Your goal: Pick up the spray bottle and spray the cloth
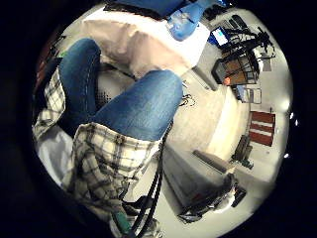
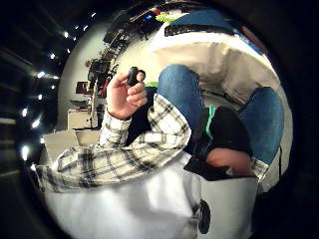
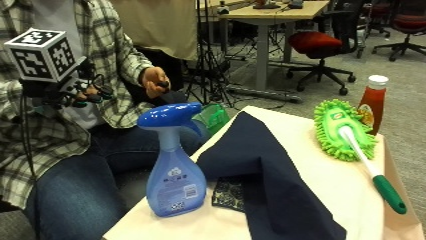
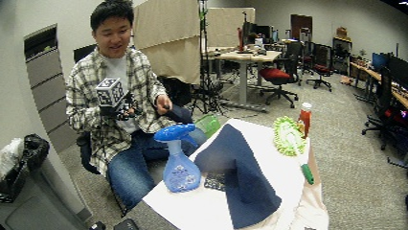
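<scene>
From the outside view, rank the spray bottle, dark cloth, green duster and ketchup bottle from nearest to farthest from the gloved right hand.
The gloved right hand is raised at the person's chest, off the table.
1. spray bottle, on the table's near edge
2. dark cloth, mid-table
3. green duster, far side
4. ketchup bottle, just behind the duster

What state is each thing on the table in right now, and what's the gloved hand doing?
spray bottle: upright on the table, untouched.
dark blue cloth: draped over the table, humped in the middle.
green duster: lying flat, handle toward the table's near edge.
ketchup bottle: upright, cap on.
right hand: raised at the chest, away from the table.
</scene>
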Demonstrator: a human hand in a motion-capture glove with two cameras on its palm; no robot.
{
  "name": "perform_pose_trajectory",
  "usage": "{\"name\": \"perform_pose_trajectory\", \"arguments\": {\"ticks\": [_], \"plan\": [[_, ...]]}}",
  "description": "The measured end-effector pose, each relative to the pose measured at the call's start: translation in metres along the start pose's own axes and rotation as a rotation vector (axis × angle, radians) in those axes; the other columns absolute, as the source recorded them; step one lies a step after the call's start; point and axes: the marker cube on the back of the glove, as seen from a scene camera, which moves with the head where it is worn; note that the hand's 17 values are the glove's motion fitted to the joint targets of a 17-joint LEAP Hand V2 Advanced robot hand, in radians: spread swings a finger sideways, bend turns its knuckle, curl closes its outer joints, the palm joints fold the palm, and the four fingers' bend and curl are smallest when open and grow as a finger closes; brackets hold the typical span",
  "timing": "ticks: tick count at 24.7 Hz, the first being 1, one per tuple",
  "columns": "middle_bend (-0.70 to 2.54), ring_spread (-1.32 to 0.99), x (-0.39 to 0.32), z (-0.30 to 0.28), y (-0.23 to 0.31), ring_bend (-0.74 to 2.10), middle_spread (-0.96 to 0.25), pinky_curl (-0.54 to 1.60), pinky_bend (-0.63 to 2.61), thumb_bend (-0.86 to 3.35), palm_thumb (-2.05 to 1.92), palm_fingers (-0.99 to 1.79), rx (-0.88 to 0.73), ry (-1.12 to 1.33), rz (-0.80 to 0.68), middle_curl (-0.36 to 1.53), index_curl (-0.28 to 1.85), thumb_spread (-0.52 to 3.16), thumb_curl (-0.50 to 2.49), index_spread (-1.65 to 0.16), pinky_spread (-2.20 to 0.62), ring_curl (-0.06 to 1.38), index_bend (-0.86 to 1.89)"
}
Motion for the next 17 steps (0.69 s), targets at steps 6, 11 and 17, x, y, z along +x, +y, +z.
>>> {"name": "perform_pose_trajectory", "arguments": {"ticks": [6, 11, 17], "plan": [[0.22, 0.04, 0.017, -0.003, -0.017, 0.24, -0.04, 0.10, 0.20, 0.37, 0.53, 0.24, 0.014, -0.013, 0.045, 0.11, 0.15, 0.70, 0.17, -0.22, 0.10, 0.09, 0.28], [0.21, 0.05, 0.043, -0.004, -0.042, 0.25, -0.04, 0.14, 0.19, 0.38, 0.55, 0.23, 0.032, -0.045, 0.109, 0.15, 0.19, 0.90, 0.21, -0.26, 0.12, 0.12, 0.26], [0.20, 0.05, 0.079, -0.008, -0.081, 0.26, -0.05, 0.16, 0.18, 0.37, 0.57, 0.23, 0.070, -0.111, 0.177, 0.18, 0.23, 1.05, 0.26, -0.27, 0.14, 0.14, 0.23]]}}
